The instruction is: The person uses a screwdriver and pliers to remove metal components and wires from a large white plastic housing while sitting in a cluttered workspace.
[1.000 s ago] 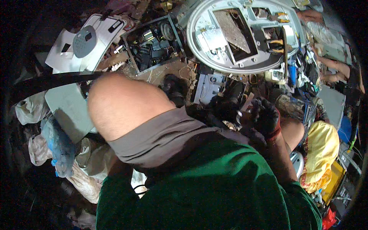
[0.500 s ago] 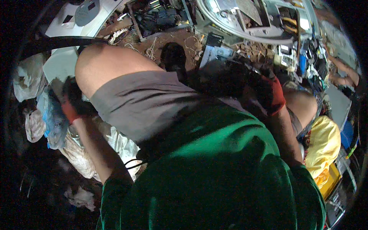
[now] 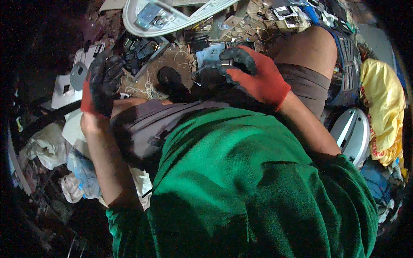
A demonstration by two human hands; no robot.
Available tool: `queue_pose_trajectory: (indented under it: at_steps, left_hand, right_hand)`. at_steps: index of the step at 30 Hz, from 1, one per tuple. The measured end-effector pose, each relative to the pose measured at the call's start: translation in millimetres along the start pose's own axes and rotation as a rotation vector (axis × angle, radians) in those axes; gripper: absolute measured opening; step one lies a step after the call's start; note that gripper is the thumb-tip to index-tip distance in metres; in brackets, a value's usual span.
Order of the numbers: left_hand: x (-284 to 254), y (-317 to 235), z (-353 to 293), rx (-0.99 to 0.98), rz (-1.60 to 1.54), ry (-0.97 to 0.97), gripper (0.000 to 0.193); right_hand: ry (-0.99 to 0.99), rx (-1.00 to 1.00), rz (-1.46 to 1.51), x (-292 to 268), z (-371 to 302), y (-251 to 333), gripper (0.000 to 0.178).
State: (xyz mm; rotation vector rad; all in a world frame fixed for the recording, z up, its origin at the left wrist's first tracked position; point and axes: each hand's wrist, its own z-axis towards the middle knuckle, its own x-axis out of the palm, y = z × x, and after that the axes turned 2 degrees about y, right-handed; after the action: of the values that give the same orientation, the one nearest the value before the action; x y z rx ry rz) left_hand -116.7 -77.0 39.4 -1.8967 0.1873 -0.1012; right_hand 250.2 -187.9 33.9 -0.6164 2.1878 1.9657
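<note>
Both my hands wear black-and-red gloves. My right hand [image 3: 258, 77] is raised over my lap, its fingers and thumb curled around a small silver metal piece [image 3: 226, 63]; the palm hides the rest of that piece. Just beyond it lies a light blue flat metal part [image 3: 209, 55] on the ground. My left hand [image 3: 103, 81] is up over my left knee, fingers stretched upward and slightly apart, with nothing visible in it. Beside it is a white plastic panel [image 3: 64, 88] with a grey round disc [image 3: 78, 76].
A large pale oval frame [image 3: 172, 32] lies ahead, beside black parts in a metal frame [image 3: 142, 53]. To my right are a yellow bag [image 3: 380, 99] and a white-grey plastic cover [image 3: 352, 133]. Crumpled plastic bags [image 3: 49, 144] lie at my left. Scraps and wires litter the ground.
My left hand has risen from beside my thigh among the bags to above the knee. My right hand has turned and moved left over my lap. The whole view has swung to the right.
</note>
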Motion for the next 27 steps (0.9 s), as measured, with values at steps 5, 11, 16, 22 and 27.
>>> queue_pose_trajectory:
  at_steps: [5,11,16,22,27]
  left_hand:
    - [-0.4,45.3,61.0,-0.211,-0.545,-0.05,0.032]
    - [12.7,83.9,86.3,-0.704,-1.467,0.224,0.054]
    - [38.6,81.3,96.2,-0.328,-0.651,0.219,0.059]
    - [73.4,63.3,98.4,-0.266,-0.534,0.168,0.062]
    - [48.6,86.1,130.0,-0.192,-0.699,0.065,0.051]
  right_hand:
    - [-0.083,0.02,-0.18,-9.3,-10.7,-2.6,0.04]
    - [-0.164,0.127,-0.215,-20.0,-21.7,-33.8,0.041]
    - [-0.19,0.089,-0.119,-25.2,-28.7,-21.6,0.045]
    - [-0.21,0.072,-0.069,-32.3,-30.9,-27.1,0.047]
    - [-0.266,0.103,-0.043,-28.9,-25.9,-32.1,0.042]
